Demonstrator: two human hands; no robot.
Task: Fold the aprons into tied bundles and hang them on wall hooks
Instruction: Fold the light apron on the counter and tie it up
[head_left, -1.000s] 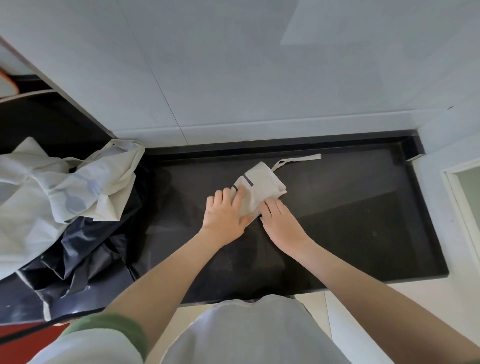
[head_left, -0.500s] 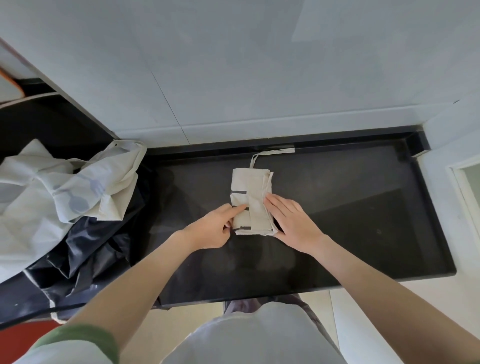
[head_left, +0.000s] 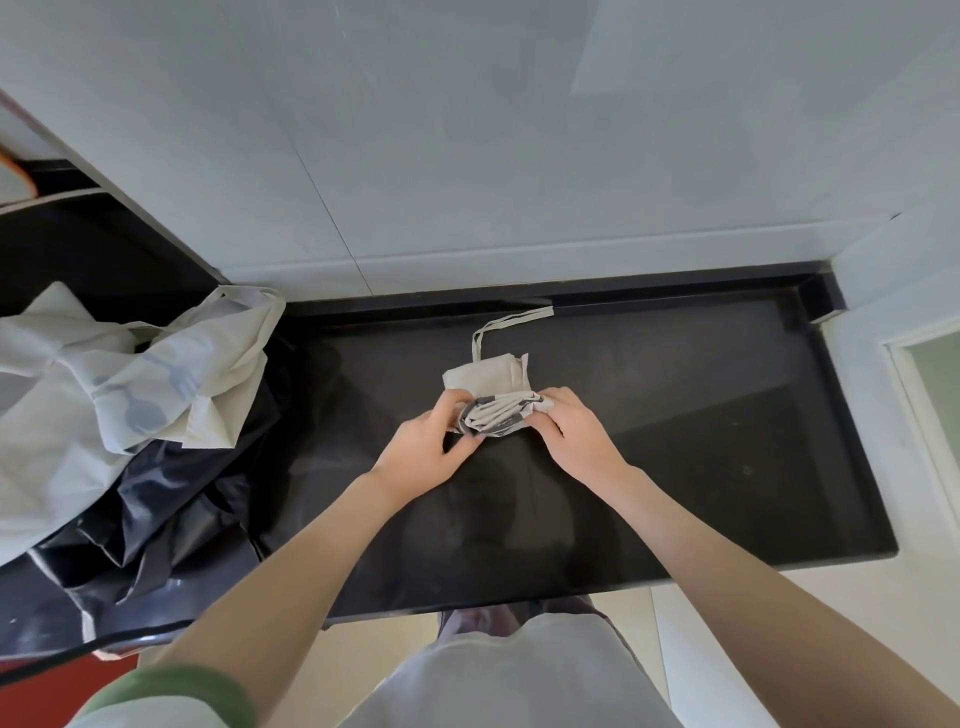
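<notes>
A beige apron (head_left: 487, 378), folded small, lies mid-counter on the black countertop (head_left: 701, 441). Its near end is lifted and rolled up, showing grey stripes. My left hand (head_left: 428, 449) grips the roll's left end with thumb and curled fingers. My right hand (head_left: 574, 436) grips the right end. One apron strap (head_left: 511, 321) trails away toward the back wall. No wall hooks are in view.
A heap of white patterned aprons (head_left: 104, 400) and a black apron (head_left: 171, 509) fills the counter's left side. The tiled wall (head_left: 467, 156) rises behind. A raised black lip borders the counter at back and right.
The hands turned the folded apron to lie lengthwise, then lifted its near end and began rolling it away from me. Both hands went from pressing flat to gripping the roll's ends.
</notes>
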